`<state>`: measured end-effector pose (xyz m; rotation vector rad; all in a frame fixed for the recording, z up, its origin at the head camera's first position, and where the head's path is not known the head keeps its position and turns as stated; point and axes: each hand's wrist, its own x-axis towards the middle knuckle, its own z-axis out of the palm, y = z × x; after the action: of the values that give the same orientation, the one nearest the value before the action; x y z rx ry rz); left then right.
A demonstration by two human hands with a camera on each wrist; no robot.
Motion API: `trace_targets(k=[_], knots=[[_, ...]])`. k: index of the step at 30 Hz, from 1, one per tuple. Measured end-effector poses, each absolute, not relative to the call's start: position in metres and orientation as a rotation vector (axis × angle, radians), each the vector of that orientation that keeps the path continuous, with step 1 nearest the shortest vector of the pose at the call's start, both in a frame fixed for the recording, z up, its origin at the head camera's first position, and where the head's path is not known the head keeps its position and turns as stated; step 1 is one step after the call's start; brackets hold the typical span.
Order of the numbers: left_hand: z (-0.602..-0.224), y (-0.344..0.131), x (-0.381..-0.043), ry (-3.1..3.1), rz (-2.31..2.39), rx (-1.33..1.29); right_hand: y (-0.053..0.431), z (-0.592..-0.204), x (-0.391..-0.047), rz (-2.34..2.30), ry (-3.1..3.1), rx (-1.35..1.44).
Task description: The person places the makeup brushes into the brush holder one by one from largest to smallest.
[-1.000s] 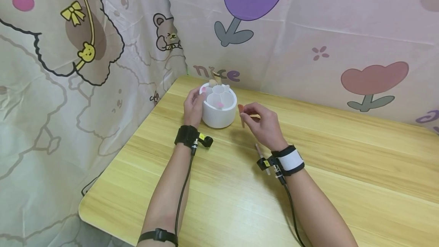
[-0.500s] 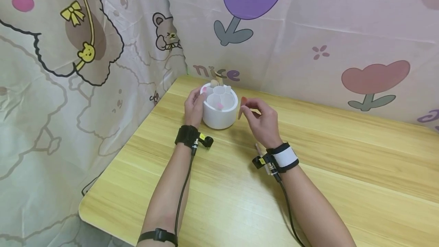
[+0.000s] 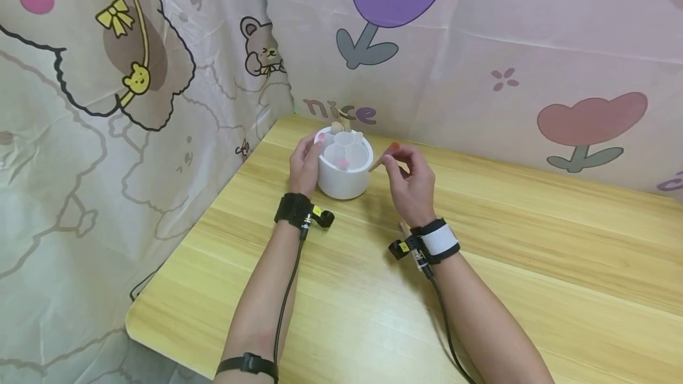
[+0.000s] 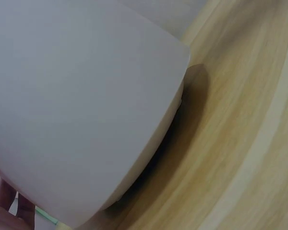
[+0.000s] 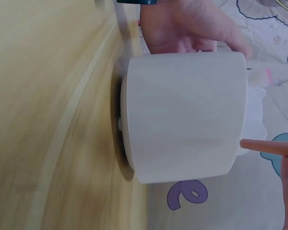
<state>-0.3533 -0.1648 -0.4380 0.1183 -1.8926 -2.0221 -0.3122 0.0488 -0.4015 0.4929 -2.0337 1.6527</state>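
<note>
A white round brush holder (image 3: pixel 344 179) with inner compartments stands near the table's far left. My left hand (image 3: pixel 305 165) grips its left side, the fingers partly hidden behind it. Inside are several brushes, some with pink tips (image 3: pixel 343 163), others with tan heads (image 3: pixel 337 127). Just right of the holder, my right hand (image 3: pixel 413 185) pinches a makeup brush (image 3: pixel 377 163) with a reddish head. The brush is tilted, its tapered handle end pointing left at the holder's rim. In the right wrist view that handle (image 5: pixel 266 146) appears by the rim; whether it touches is unclear.
A slim pale stick (image 3: pixel 404 230) lies on the wooden table (image 3: pixel 341 313), partly hidden under the right wrist's camera. Patterned curtains (image 3: pixel 480 34) hang behind and to the left of the table. Cables (image 3: pixel 440 307) run along both forearms.
The brush has turned from nearly upright to a slant, its lower handle end swinging left and up toward the holder. My right hand has risen slightly; my left stays on the holder.
</note>
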Motion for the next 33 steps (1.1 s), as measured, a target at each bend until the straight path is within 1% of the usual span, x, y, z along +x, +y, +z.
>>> trace_targets(k=[12,20,33], knots=[[-0.437,-0.163,-0.355,-1.906,-2.034,0.129,0.039,-0.402,-0.315,1.739,-1.871,0.511],[-0.438,-0.162,-0.356,-1.903,-2.025,0.097,0.033,-0.407,-0.316,1.77,-1.891,0.524],[-0.439,-0.163,-0.355,-1.913,-2.016,0.115,0.027,-0.419,-0.314,1.71,-1.949,0.576]])
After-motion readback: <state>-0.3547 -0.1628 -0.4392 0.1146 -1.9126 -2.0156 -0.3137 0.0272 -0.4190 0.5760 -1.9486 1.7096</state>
